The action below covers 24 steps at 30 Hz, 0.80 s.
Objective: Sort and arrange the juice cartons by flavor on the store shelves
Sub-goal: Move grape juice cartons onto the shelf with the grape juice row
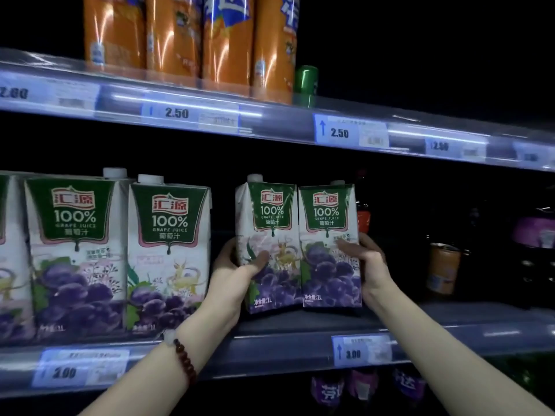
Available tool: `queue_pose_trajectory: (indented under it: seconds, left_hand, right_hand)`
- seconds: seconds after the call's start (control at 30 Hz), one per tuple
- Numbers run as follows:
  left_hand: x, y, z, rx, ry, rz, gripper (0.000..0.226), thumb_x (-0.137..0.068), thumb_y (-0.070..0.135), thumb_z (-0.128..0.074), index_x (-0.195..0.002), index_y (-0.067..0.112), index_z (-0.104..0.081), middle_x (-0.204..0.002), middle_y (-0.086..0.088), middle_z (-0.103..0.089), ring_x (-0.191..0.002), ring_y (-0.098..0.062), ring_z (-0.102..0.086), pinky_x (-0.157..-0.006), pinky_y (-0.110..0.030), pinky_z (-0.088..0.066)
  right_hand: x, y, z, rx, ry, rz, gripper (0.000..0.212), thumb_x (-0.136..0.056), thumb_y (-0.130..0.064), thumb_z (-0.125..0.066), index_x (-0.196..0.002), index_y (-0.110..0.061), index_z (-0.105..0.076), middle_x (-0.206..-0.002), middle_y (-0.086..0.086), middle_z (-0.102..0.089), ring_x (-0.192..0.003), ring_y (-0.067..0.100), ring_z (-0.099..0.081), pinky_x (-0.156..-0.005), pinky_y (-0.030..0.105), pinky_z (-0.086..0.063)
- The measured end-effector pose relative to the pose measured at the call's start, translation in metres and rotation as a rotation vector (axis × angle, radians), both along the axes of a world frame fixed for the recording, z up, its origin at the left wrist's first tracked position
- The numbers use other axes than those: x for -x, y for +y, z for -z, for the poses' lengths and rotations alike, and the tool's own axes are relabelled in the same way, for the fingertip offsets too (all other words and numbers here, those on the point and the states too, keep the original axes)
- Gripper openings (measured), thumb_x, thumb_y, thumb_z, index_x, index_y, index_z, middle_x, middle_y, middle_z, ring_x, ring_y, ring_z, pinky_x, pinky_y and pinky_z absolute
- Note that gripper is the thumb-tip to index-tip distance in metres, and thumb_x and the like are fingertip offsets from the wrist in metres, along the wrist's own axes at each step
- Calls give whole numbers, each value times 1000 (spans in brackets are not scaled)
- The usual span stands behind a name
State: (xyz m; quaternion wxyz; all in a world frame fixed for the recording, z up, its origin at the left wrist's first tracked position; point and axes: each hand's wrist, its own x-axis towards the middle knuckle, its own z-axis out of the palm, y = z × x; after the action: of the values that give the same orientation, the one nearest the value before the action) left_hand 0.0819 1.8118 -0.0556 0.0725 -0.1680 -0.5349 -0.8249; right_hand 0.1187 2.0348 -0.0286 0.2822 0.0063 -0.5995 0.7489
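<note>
Dim store shelf: left hand and right hand clamp two grape cartons between them.

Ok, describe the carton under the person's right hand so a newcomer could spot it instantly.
Find the middle shelf lined with grape juice cartons. Two are held together away from the row; the right-hand carton is gripped by the right hand. It alone stands beside the dark bottles.

Five grape juice cartons are counted on the middle shelf, one cut off at the left edge. Four orange bottles and one green can are seen above.
</note>
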Motion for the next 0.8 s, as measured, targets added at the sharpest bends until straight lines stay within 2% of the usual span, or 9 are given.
queue_pose_trajectory:
  seconds: [0.07,0.13,0.2,0.27,0.4,0.5,0.67,0.8]
  left_hand:
    - [0,-1,0,29,15,-2,59,-72,5,-77,-125,13,-54,-112,-10,-70,-97,-23,-69,-90,-38,-53]
    - [-1,-4,1,86,33,6,61,-73,3,-77,-128,13,-53,-110,-8,-71,-98,-23,-70,-88,-36,-54]
    - [-4,-9,3,146,69,32,56,-74,0,-76,-123,17,-55,-104,-6,-74,-93,-20,-72,-78,-27,-57]
    - [-11,-14,2,202,105,83,51,-75,0,-75,-118,21,-57,-102,-4,-75,-91,-17,-72,-72,-20,-56]
    - [-20,-19,-2,220,93,175,51,-73,2,-74,-120,15,-56,-101,-10,-75,-88,-24,-72,-71,-25,-57]
    - [-25,-21,-6,218,69,190,60,-65,9,-76,-122,12,-55,-101,-14,-74,-88,-27,-72,-73,-27,-57]
    - [-28,-21,-7,261,44,176,43,-78,0,-70,-117,14,-57,-95,-9,-76,-82,-22,-72,-70,-25,-57]
    - [-36,-21,-8,363,29,91,50,-81,9,-72,-126,17,-52,-102,-3,-75,-91,-18,-72,-76,-27,-57]
  right_hand:
    - [3,3,5,-14,9,-15,52,-49,-18,-80,-99,-16,-70,-100,9,-74,-99,35,-66,-91,45,-51]
    - [1,7,10,-38,39,-59,40,-50,-16,-80,-89,-20,-72,-88,2,-77,-86,27,-71,-75,33,-53]
    - [-5,15,15,-29,51,-130,47,-48,-10,-76,-94,-19,-70,-84,1,-77,-77,19,-73,-67,27,-55]
    - [-10,21,15,-11,31,-203,55,-49,-6,-71,-102,-17,-68,-85,2,-77,-75,18,-73,-67,27,-55]
    - [-18,22,12,-18,-31,-272,68,-42,-14,-78,-109,-11,-67,-90,7,-77,-78,24,-72,-79,36,-51]
    - [-24,19,10,-12,-37,-268,73,-44,-8,-79,-116,-6,-65,-88,9,-77,-75,24,-72,-75,34,-51]
    - [-33,19,7,-22,-27,-256,63,-53,-5,-73,-115,-8,-62,-92,11,-77,-78,26,-73,-68,32,-58]
    - [-39,17,5,-74,-55,-217,68,-53,-5,-77,-118,-6,-58,-90,6,-77,-78,21,-74,-64,26,-57]
